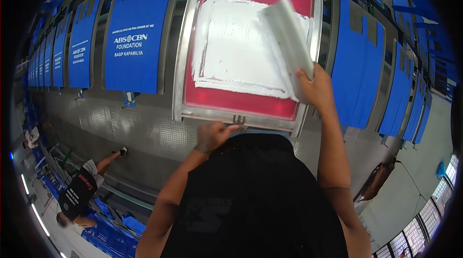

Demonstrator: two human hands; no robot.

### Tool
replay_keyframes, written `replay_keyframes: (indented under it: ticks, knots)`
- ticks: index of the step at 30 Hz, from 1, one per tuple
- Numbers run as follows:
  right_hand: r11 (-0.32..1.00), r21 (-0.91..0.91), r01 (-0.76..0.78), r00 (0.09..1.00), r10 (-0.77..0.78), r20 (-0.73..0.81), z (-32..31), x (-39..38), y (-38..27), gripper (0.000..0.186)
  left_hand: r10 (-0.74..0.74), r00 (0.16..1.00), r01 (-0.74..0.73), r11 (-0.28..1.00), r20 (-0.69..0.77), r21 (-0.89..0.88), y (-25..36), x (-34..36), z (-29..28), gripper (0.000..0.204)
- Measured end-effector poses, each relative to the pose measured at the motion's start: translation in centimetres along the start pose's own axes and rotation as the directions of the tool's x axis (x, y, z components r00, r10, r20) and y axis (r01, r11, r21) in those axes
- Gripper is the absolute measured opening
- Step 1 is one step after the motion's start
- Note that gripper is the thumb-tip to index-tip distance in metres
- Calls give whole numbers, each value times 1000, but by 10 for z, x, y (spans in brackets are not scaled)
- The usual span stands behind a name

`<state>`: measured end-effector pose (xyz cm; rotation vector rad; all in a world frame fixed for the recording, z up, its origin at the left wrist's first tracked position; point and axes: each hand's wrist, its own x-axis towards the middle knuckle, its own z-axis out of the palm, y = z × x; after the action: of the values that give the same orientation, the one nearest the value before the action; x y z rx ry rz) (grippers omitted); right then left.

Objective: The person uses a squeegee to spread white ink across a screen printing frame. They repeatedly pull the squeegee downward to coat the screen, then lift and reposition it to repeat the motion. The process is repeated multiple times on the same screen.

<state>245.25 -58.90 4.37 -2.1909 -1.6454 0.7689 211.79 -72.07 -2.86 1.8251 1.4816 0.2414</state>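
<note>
In front of me lies a screen printing frame (181,72) with metal sides and red mesh (219,99). White ink (229,50) covers a roughly square area of the mesh, thick and ridged along its borders. My right hand (316,86) is closed round a long, pale metal squeegee (289,31), tilted over the right side of the ink; its far end is blurred. My left hand (215,136) is at the frame's near edge, fingers curled and the tip of one against a small metal bracket (238,120).
Blue bags or cloth panels with cut-out tops lie on boards in rows, some with white print at left (132,60), others plain at right (359,65). Below left, a person in a dark shirt (79,188) is beside more blue material. A pale wall (405,185) stands at right.
</note>
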Motion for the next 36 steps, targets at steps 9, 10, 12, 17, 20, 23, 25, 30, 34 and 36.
replay_keyframes:
  ticks: [9, 10, 12, 17, 20, 23, 25, 30, 34, 36]
  knots:
    - [494, 691, -527, 835, 150, 529, 2, 43, 83, 46, -596, 724, 511, 802, -347, -310, -151, 54, -58, 61]
    - [496, 693, -523, 836, 142, 530, 0, 42, 86, 46, -617, 699, 540, 787, -360, -300, -150, 46, -55, 61]
    - [481, 716, -506, 853, 153, 499, -8, 36, 95, 46, -642, 664, 580, 766, -384, -278, -114, 42, -52, 60]
    - [429, 754, -497, 865, 314, 391, -68, -15, 162, 43, -571, 738, 479, 819, -360, -316, 24, 38, -17, 55]
    - [450, 786, -423, 882, 402, 245, -110, -50, 206, 49, -490, 819, 357, 842, -299, -404, 68, 50, 30, 55]
    - [463, 768, -442, 828, 541, 150, -149, -69, 264, 51, -380, 909, 284, 866, -172, -412, 111, 70, 71, 56]
    - [468, 793, -390, 847, 520, 110, -167, -75, 297, 54, -330, 933, 247, 877, -143, -412, 144, 80, 89, 58]
    - [396, 828, -397, 805, 584, 106, -190, -66, 352, 53, -357, 930, 301, 874, -85, -381, 189, 94, 130, 63]
    - [434, 788, -437, 778, 622, 89, -197, -47, 395, 50, -387, 912, 278, 825, -133, -492, 204, 93, 160, 55]
    - [410, 792, -451, 796, 587, 149, -203, -36, 392, 48, -460, 872, 358, 832, -167, -424, 233, 88, 157, 53]
